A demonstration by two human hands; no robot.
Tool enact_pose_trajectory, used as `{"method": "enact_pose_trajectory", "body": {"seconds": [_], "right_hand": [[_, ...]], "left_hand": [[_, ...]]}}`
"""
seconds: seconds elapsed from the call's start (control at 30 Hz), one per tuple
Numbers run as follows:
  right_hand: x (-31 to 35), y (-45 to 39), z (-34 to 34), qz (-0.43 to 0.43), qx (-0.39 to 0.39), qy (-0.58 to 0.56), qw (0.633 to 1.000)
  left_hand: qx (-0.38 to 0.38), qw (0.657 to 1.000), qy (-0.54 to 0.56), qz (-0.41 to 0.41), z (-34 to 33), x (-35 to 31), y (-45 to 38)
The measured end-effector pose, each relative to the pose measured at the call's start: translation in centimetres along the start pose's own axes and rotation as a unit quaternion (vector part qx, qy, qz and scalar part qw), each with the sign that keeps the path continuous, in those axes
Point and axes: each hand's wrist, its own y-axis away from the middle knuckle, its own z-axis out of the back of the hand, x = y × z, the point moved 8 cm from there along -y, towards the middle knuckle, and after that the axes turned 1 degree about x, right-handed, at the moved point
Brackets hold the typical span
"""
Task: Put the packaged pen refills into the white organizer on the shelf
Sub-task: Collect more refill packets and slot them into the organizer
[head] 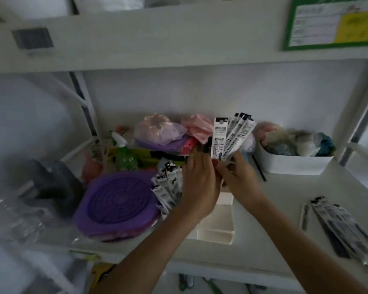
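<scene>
White shelf (306,187), dim light. Purple lid (119,200) at left, refill packs (168,187) beside it. Your left hand (200,183) and right hand (240,179) together grip a fanned bundle of refills (229,136) above the white organizer (217,228). More packs (340,223) lie right. Step: loading. Next, likely square the fan, lower it into a compartment.

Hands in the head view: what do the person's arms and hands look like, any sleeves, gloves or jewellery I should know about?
Both forearms are bare up to the frame edge, with no sleeves in view. The left hand and right hand wear no gloves, and no rings, watch or bracelets can be made out. A thumbnail near the middle carries dark red polish; other nails are too blurred or hidden to judge.
</scene>
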Motion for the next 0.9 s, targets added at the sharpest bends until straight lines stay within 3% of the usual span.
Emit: {"method": "enact_pose_trajectory", "body": {"seconds": [0.1, 0.23, 0.43, 0.53, 0.77, 0.9], "right_hand": [[1.3, -0.5, -1.3, 0.001, -0.026, 0.02, 0.999], [2.8, -1.8, -1.0, 0.01, -0.041, 0.042, 0.998], [2.7, -4.7, 1.9, 0.02, -0.068, 0.085, 0.994], [1.4, -5.8, 2.8, 0.014, -0.078, 0.132, 0.988], [-7.4, -5.1, 0.0, -0.133, -0.003, 0.158, 0.978], [-9.4, -3.9, -1.2, -0.161, 0.034, 0.182, 0.969]], "left_hand": [[0.021, 0.999, -0.03, -0.035, 1.4, 1.9, -0.7], [0.094, 0.984, 0.139, -0.057, 1.7, 2.7, -2.5], [0.126, 0.958, 0.255, -0.032, 0.8, 1.5, -6.5], [0.143, 0.956, 0.254, -0.017, -0.3, 1.0, -7.6], [0.283, 0.939, 0.187, 0.063, -7.4, 4.2, -6.9], [0.329, 0.921, 0.187, 0.096, -8.4, 5.2, -6.6]]}}
